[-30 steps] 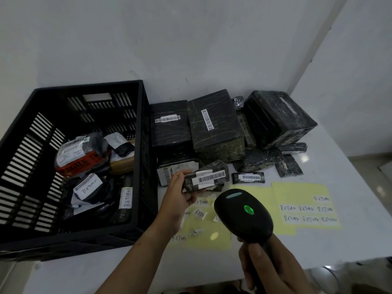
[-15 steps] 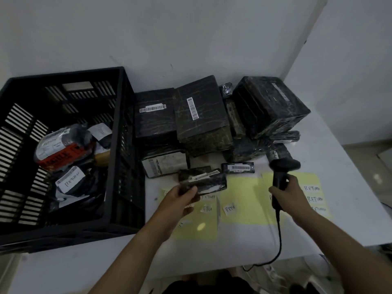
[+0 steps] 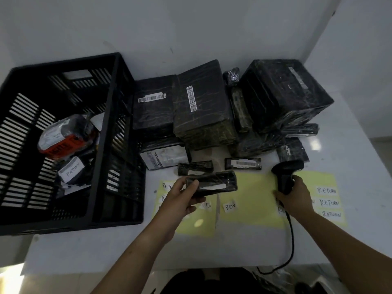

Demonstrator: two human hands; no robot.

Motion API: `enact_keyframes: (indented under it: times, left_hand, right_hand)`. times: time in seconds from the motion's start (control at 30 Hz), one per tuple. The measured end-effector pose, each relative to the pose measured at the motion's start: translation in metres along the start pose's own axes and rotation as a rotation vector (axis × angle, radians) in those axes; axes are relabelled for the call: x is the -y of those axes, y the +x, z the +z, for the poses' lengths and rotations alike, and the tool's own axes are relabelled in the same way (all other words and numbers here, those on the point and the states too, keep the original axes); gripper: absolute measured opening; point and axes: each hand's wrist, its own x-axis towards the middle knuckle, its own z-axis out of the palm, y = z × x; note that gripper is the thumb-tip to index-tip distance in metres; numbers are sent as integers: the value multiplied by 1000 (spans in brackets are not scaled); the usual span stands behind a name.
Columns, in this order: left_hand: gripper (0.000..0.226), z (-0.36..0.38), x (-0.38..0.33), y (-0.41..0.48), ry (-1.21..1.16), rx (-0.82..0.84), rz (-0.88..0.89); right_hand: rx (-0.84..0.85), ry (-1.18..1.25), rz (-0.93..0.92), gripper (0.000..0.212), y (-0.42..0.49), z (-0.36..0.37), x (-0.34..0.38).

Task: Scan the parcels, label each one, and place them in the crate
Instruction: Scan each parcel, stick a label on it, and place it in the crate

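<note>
Holding the parcel (image 3: 214, 182) in your left hand (image 3: 180, 200): thumb on top, fingers curled under its left end, pinching it. It is slim and black-wrapped, with a white strip facing you. It sits above the yellow sheets (image 3: 252, 200), just right of the crate (image 3: 113, 132).

Your right hand (image 3: 296, 198) is wrapped tight round the scanner (image 3: 286, 172) handle. The scanner head points away from you toward the pile (image 3: 201, 115), well right of the held parcel. The cable (image 3: 292, 240) runs from under that hand off the near edge of the table (image 3: 106, 247).

Two more lie on the table just behind the held one: a short parcel (image 3: 195, 166) and a barcoded parcel (image 3: 242, 163), barcode up.

RETURN labels (image 3: 327, 190) are on the sheets, most right of your right hand, a few by your left.

In the crate: a red-taped parcel (image 3: 63, 139) and a labelled parcel (image 3: 71, 169) marked RETURN.

The pile is big black boxes against the wall, two with barcodes up.
</note>
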Motion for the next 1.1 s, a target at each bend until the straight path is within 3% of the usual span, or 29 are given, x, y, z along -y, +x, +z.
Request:
enact_keyframes:
  times: [0.13,0.2,0.3,0.43,0.53,0.6,0.8,0.9,1.0,1.1]
  left_hand:
    - [27,1,-4,2,-98,-61,-75]
    - [26,0,-8,2,-83,-81,-105]
    - [27,-4,-12,3,-30,-93,-93]
    - [24,-10,-12,8,-2,-113,-53]
    - [25,-14,-12,11,23,-102,-60]
    - [25,-16,-12,11,37,-94,-71]
    - [19,-25,-11,12,60,-80,-9]
    - [18,-28,-10,13,48,-53,39]
    - [22,-30,-12,10,23,-39,82]
    - [22,-30,-16,7,-8,-30,97]
  right_hand:
    - [-14,-35,-15,85,0,0,-4]
    - [-131,-103,-48,89,-6,0,-1]
    - [-285,-242,-318,60,-25,4,11]
    - [-51,-174,-539,25,-47,36,26]
    - [209,-200,-452,27,-49,66,25]
    - [272,-246,-357,34,-48,79,25]
    - [284,-252,-310,14,-48,91,26]
    - [293,-188,-227,14,-50,86,32]
    - [324,-35,-101,16,-58,71,45]
    - [224,189,-77,16,-77,45,72]
